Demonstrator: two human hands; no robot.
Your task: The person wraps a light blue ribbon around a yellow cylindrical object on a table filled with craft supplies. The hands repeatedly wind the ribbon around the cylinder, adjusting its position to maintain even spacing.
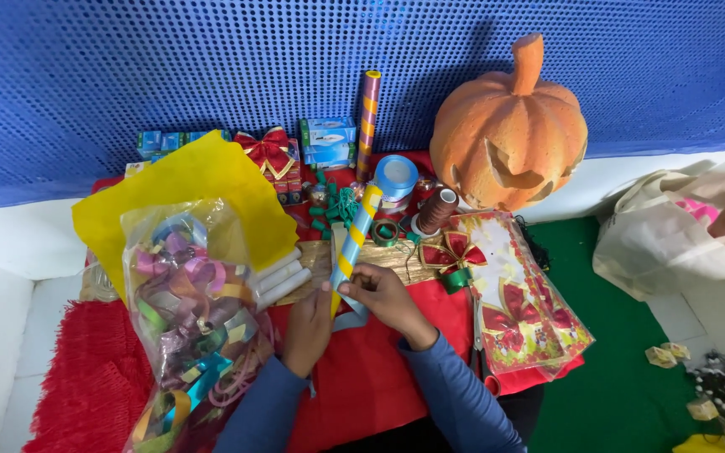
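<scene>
Your right hand (382, 295) pinches the near end of a striped blue-and-yellow paper roll (354, 242), fingers closed on it; your left hand (308, 327) steadies it from the left, fingers curled against it. The roll slants far-right over the red cloth (362, 377), with a bag of ribbons (186, 310) left and a foam pumpkin (508, 134) far right

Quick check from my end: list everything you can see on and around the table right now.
Striped roll: one, yellow and blue, in both hands.
Pumpkin: one, orange, back right.
Bag of ribbons: one, clear, left.
Yellow sheet: one, behind the bag.
Red bows: two, one centre, one at the back.
Tote bag: one, cream, far right.
Red cloth: one, under everything.
Left hand: grip on the roll.
Right hand: grip on the roll.
</scene>
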